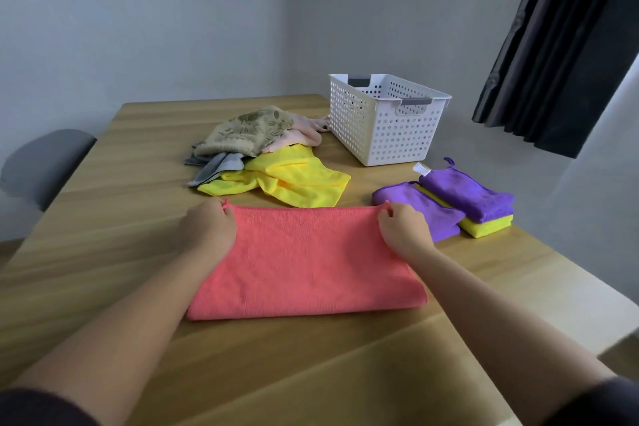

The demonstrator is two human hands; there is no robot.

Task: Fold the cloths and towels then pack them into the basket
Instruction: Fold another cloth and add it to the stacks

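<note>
Wooden table (103,252) first: it carries everything, w/ the coral microfibre cloth (304,259) flat at the centre of its near half, right in front of you. The cloth's long axis runs left-right across the table; the thick rolled edge faces you, so I'd judge it already halved, open edges pointing away twd the heap. The white perforated basket (380,128) stands at the far right, well apart from the cloth, nothing visible inside. The unfolded heap sits far centre: yellow cloth (294,180) in front, floral towel (252,128) on top, grey cloth (221,166) at its left. Folded purple cloths (463,194) lie at your right, one on a folded yellow cloth (487,226), the other just beside your right hand. Your left hand (211,228) pinches the far-left corner of the coral cloth, your right hand (403,228) the far-right corner, fingers curled on the fabric. Risks, as I judge them: the far edge lies near the yellow cloth, so pushing fwd could snag it & drag the heap; if you lift only the top layer the corners go out of line & the fold skews; swinging the right end across could clip the nearer purple cloth & undo it; microfibre likely grips itself, so smoothing may bunch it
</note>
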